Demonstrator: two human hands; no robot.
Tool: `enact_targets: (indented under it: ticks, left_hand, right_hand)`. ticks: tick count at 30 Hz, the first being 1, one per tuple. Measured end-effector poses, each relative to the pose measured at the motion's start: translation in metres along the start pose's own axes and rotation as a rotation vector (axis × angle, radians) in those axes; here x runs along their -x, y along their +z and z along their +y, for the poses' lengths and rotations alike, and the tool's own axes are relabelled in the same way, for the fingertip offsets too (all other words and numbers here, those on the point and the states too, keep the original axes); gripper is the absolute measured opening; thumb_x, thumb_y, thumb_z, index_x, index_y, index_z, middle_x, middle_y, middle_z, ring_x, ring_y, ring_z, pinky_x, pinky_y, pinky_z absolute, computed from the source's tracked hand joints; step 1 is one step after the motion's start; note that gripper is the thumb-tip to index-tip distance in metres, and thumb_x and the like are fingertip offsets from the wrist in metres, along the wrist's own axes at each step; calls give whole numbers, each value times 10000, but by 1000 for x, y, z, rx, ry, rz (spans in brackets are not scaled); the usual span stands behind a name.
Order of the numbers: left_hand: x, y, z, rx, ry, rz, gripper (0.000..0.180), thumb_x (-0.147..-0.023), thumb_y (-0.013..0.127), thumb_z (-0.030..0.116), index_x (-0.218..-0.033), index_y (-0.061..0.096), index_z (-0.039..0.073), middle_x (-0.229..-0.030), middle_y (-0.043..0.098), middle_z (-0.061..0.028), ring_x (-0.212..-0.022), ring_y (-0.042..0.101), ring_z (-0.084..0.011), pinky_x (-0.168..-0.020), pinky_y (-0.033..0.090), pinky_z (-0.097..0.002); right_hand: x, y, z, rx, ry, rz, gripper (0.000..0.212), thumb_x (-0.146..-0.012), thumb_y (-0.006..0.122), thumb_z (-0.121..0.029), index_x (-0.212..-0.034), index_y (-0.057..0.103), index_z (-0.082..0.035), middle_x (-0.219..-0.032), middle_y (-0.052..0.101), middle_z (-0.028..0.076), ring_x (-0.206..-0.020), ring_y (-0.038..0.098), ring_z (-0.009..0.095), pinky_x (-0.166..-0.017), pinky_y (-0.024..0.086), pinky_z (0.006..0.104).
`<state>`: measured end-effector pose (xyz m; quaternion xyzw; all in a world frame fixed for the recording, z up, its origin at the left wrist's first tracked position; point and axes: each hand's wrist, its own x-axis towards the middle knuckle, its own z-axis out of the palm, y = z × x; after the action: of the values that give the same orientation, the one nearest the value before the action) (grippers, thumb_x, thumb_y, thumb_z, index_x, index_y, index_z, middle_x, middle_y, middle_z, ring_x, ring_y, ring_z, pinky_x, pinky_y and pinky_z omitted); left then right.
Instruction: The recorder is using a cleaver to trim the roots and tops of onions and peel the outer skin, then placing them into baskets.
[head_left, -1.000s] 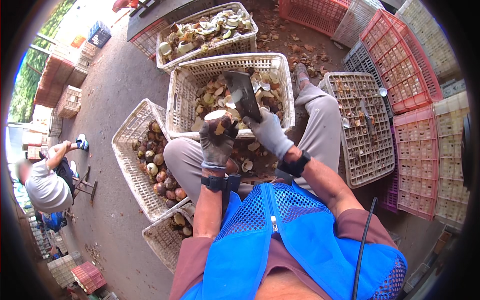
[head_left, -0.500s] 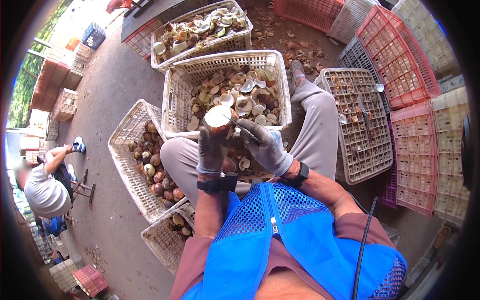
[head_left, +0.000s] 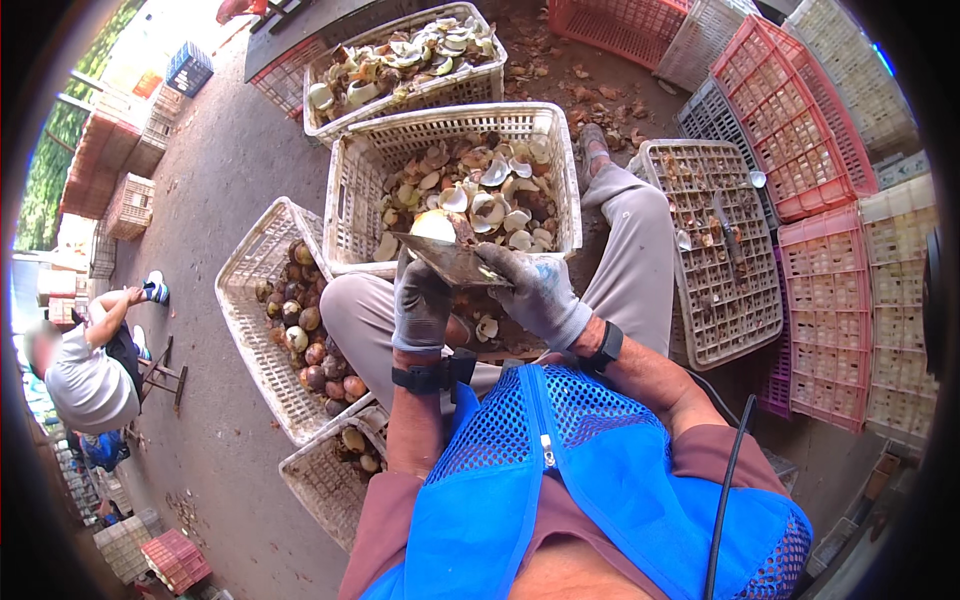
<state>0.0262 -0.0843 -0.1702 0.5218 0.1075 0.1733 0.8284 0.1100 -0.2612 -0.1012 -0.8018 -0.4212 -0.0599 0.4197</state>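
My left hand [head_left: 422, 308], gloved in grey, grips from below a round brown-skinned fruit [head_left: 434, 225] that looks like a coconut, its white flesh bared on top. In my gloved right hand [head_left: 542, 294] is a broad-bladed knife [head_left: 455, 264], its flat blade lying across the near side of the fruit and hiding part of it. Just beyond my hands stands a white plastic crate [head_left: 450, 117] holding white curved flesh pieces [head_left: 487, 208] and brown peelings.
Left of my knee, another crate [head_left: 252, 362] holds whole brown fruits [head_left: 318, 352]. An upturned crate [head_left: 712, 335] at right carries a knife [head_left: 727, 232] and scraps. Stacked red crates [head_left: 790, 130] stand farther right. A seated person [head_left: 92, 385] is at far left.
The knife has turned so its broad blade shows flat in front of the fruit. My right hand has shifted slightly to the right; my left hand has barely moved.
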Motion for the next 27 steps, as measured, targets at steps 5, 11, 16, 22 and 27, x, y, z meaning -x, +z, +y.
enact_targets:
  ticks: [5, 11, 16, 22, 27]
  left_hand:
    - [0, 9, 12, 551, -80, -69, 282, -936, 516, 180, -1177, 582, 51, -1115, 646, -131, -1032, 619, -286, -977, 459, -426]
    - [1, 5, 6, 835, -362, 58, 290, -884, 553, 162, -1141, 607, 38, -1096, 663, -130, -1027, 625, -275, -945, 478, -431]
    - [3, 3, 5, 739, -365, 114, 317, -872, 579, 156, -1167, 593, 42, -1069, 674, -123, -1008, 636, -261, -922, 493, -405]
    - [-2, 24, 1, 517, -236, 235, 276, -905, 556, 164, -1152, 604, 51, -1028, 679, -112, -1012, 634, -247, -909, 498, -398]
    - [8, 50, 19, 407, -108, 221, 541, -877, 542, 55, -1388, 362, 58, -1221, 552, -146, -1068, 602, -257, -926, 517, -379]
  right_hand:
    - [10, 16, 21, -43, 56, -31, 478, -701, 714, -74, -1165, 612, -126, -784, 662, 142, -707, 656, 324, -601, 510, 407]
    - [19, 25, 22, -448, 255, 12, 261, -846, 655, -136, -1100, 636, -77, -790, 657, 176, -697, 664, 308, -578, 490, 385]
    - [2, 11, 30, -400, 337, 66, 204, -876, 633, -124, -1069, 645, -59, -785, 651, 185, -649, 657, 291, -564, 480, 374]
    - [3, 13, 7, -263, 48, 125, 520, -814, 669, -87, -1310, 524, -146, -801, 664, 174, -687, 659, 337, -560, 497, 399]
    - [10, 18, 14, 20, -30, 37, 667, -758, 670, -52, -1381, 461, -164, -871, 666, 193, -714, 666, 329, -558, 499, 421]
